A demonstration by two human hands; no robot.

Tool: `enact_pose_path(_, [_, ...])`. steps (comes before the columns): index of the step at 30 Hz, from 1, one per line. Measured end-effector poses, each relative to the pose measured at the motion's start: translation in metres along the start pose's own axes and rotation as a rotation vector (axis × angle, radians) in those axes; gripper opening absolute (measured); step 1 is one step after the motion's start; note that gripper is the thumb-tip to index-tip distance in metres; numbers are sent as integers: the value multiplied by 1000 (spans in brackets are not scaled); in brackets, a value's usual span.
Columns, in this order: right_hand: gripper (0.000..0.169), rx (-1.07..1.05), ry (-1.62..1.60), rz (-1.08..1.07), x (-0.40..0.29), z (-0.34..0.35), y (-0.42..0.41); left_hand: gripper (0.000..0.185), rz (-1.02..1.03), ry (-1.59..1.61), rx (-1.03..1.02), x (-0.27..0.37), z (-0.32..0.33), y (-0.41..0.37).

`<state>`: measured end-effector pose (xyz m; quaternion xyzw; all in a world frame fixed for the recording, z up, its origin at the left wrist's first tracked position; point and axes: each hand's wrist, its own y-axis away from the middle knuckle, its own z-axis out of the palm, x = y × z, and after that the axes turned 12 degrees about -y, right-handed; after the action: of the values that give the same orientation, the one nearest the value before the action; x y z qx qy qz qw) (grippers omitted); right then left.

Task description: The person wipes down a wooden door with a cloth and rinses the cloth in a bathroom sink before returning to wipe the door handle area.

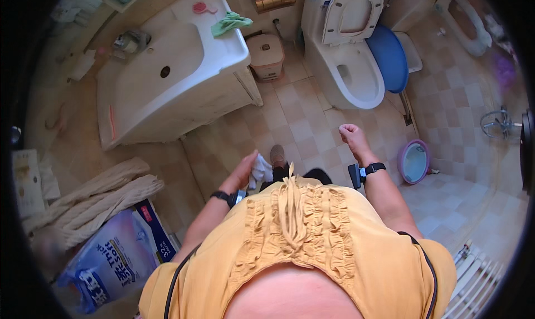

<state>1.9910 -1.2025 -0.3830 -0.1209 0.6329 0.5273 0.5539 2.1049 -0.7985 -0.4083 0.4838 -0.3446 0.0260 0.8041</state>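
My left hand (pixel 243 171) holds a crumpled white cloth (pixel 261 169) low beside my leg, at the front of my body. Curled into a loose fist, my right hand (pixel 354 138) is over the tiled floor, with nothing visible in it. It is nearest to the white toilet (pixel 358 82), whose lid and seat are raised against the tank. To the left of the hands stands a white washbasin (pixel 184 53) on a cabinet. A green cloth (pixel 230 23) drapes over its corner, close to a pink hairbrush (pixel 203 8).
A lidded bin (pixel 266 55) sits between the basin and the toilet. A blue basin (pixel 388 59) leans beside the toilet. Farther right are a purple-rimmed tub (pixel 413 161) and a wall tap (pixel 501 124). Beige towels (pixel 104 189) and a blue tissue pack (pixel 117 256) lie at lower left.
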Motion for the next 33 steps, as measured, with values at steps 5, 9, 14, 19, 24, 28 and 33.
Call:
enact_pose_path(5, [11,-4,-43,40,-23,-9,-60,19,45,-9,-145,85,13,-114])
enact_pose_path(9, [11,-16,-83,130,-34,-16,-120,25,167,98,76,157,56,-178])
enact_pose_path(14, [11,-87,57,188,-44,-41,-226,38,175,178,278,191,51,-295])
enact_pose_path(19, [12,-105,161,231,-37,-52,-297,34,156,345,453,185,24,-402])
enact_pose_path(24, [15,-144,272,329,-4,-56,-325,54,164,400,457,173,-20,-502])
enact_pose_path(28, [14,-159,253,404,16,-48,-334,58,201,484,548,179,-38,-563])
enact_pose_path(33, [10,-194,435,449,36,-46,-359,31,270,806,410,184,-41,-602])
